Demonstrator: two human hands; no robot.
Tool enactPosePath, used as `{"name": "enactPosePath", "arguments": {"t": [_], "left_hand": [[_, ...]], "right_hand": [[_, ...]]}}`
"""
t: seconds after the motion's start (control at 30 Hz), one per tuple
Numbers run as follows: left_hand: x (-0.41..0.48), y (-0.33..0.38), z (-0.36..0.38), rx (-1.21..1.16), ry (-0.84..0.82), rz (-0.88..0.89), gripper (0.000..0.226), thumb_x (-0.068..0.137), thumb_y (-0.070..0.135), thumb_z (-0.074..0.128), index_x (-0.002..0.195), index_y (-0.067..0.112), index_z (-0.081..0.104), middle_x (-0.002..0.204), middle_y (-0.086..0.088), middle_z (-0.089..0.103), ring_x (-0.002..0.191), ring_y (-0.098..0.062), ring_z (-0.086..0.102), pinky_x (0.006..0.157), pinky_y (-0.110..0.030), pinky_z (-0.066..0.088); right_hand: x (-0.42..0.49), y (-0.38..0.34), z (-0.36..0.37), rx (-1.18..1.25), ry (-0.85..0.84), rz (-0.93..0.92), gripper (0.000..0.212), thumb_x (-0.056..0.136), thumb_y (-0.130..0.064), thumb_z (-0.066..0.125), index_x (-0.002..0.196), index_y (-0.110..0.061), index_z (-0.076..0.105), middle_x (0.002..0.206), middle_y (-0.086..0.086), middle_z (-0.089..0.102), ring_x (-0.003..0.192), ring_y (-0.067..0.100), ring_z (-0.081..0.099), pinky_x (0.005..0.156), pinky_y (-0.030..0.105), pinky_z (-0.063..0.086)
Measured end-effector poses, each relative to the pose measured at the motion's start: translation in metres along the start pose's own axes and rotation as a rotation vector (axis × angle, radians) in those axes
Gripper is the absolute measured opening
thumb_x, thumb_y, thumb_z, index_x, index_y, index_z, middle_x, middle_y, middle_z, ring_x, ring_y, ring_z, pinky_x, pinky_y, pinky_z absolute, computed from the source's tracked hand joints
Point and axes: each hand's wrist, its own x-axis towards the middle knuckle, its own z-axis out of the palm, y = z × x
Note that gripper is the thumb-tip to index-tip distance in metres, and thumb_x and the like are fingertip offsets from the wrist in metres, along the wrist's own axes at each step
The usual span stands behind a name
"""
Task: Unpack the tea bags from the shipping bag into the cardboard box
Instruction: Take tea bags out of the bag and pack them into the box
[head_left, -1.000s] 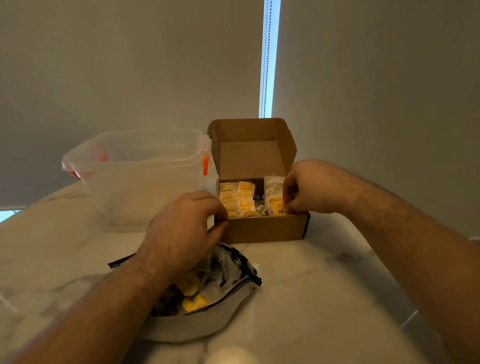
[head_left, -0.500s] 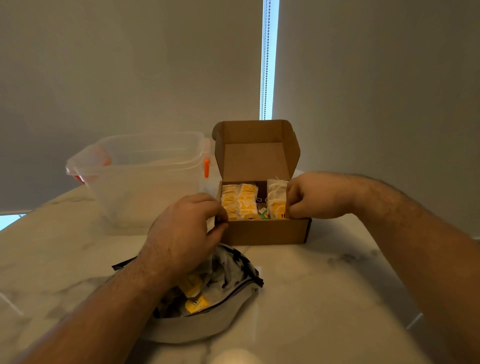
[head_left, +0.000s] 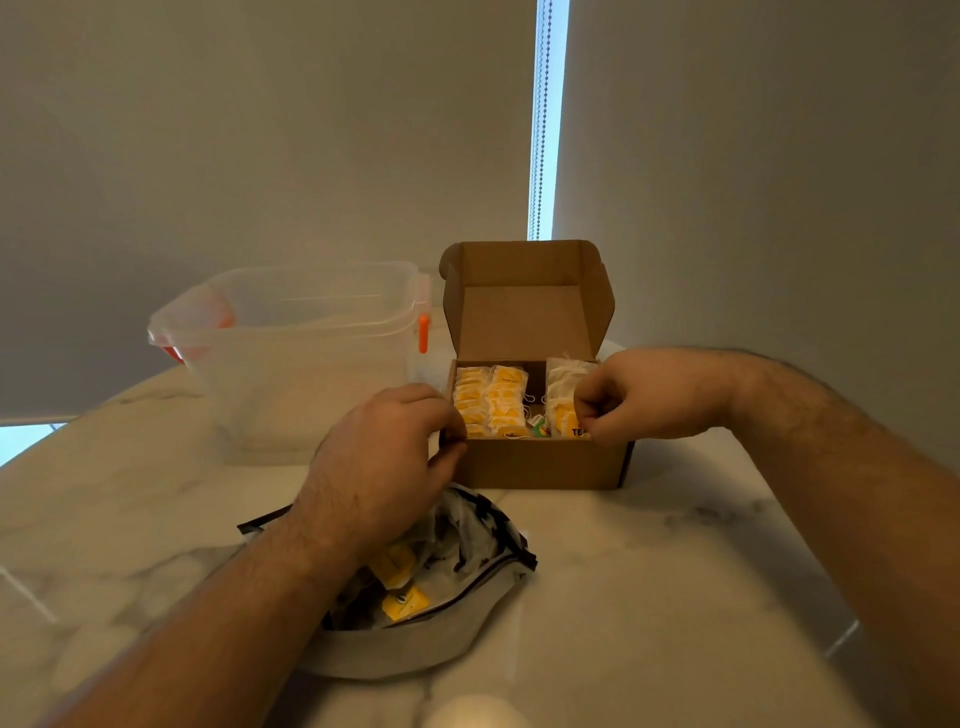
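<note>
An open cardboard box (head_left: 540, 465) stands mid-table with its lid up. Rows of yellow-tagged tea bags (head_left: 491, 397) fill its left side, and a white stack of tea bags (head_left: 561, 395) stands at its right. My left hand (head_left: 384, 457) grips the box's front left corner between thumb and fingers. My right hand (head_left: 649, 395) is curled over the box's right edge, its fingertips pinching the white stack. The grey shipping bag (head_left: 415, 613) lies open in front of the box, under my left wrist, with yellow tea bag tags (head_left: 405, 603) showing inside.
A clear plastic tub (head_left: 306, 353) with orange latches stands left of the box. The white marble table (head_left: 675, 571) has a curved edge at right. Grey roller blinds hang behind, with a bead chain (head_left: 540, 119) in the gap.
My right hand has slid slightly right along the box's right edge, still at the white stack. My left hand has stayed on the box corner. The view has tilted a little.
</note>
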Motion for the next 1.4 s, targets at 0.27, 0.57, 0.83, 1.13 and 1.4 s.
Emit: {"name": "enactPosePath", "arguments": {"t": [0.27,0.57,0.83,1.13,1.4], "left_hand": [[0.000,0.001,0.001,0.012,-0.002,0.006,0.015,0.095,0.033,0.067,0.109,0.031,0.072,0.111,0.015,0.065,0.101,-0.004,0.056,0.085,-0.022,0.049],[0.000,0.001,-0.002,0.021,-0.024,0.036,0.017,0.095,0.035,0.066,0.112,0.033,0.071,0.113,0.017,0.065,0.104,-0.003,0.056,0.088,-0.023,0.050],[0.002,-0.012,-0.049,-0.146,-0.256,0.118,0.019,0.092,0.024,0.073,0.103,0.039,0.075,0.098,0.021,0.066,0.089,-0.001,0.061,0.075,-0.025,0.053],[-0.006,-0.025,-0.075,0.001,-0.834,-0.007,0.048,0.073,0.032,0.087,0.110,0.054,0.067,0.114,0.024,0.058,0.107,-0.001,0.056,0.096,-0.036,0.053],[-0.002,-0.022,-0.070,-0.185,-0.708,0.005,0.019,0.084,0.025,0.082,0.100,0.031,0.074,0.092,0.015,0.069,0.085,-0.001,0.065,0.083,-0.022,0.054]], "right_hand": [[-0.002,-0.009,-0.003,-0.042,-0.139,0.050,0.012,0.097,-0.030,0.064,0.105,-0.032,0.073,0.107,-0.008,0.071,0.100,0.011,0.065,0.096,0.030,0.055],[-0.013,-0.006,0.000,-0.014,-0.047,0.046,0.036,0.097,-0.027,0.068,0.133,-0.029,0.068,0.123,-0.010,0.069,0.107,0.009,0.064,0.096,0.025,0.054],[-0.029,-0.007,0.004,0.197,0.317,-0.037,0.023,0.092,-0.024,0.077,0.105,-0.041,0.072,0.099,-0.020,0.071,0.077,-0.001,0.066,0.062,0.011,0.044],[-0.030,-0.073,0.065,0.444,0.464,-0.324,0.019,0.089,-0.024,0.079,0.098,-0.041,0.076,0.092,-0.027,0.069,0.095,-0.005,0.064,0.074,0.017,0.058],[-0.018,-0.094,0.105,0.390,0.479,-0.351,0.049,0.073,-0.050,0.088,0.113,-0.044,0.060,0.104,-0.024,0.062,0.094,-0.002,0.062,0.078,0.026,0.061]]}}
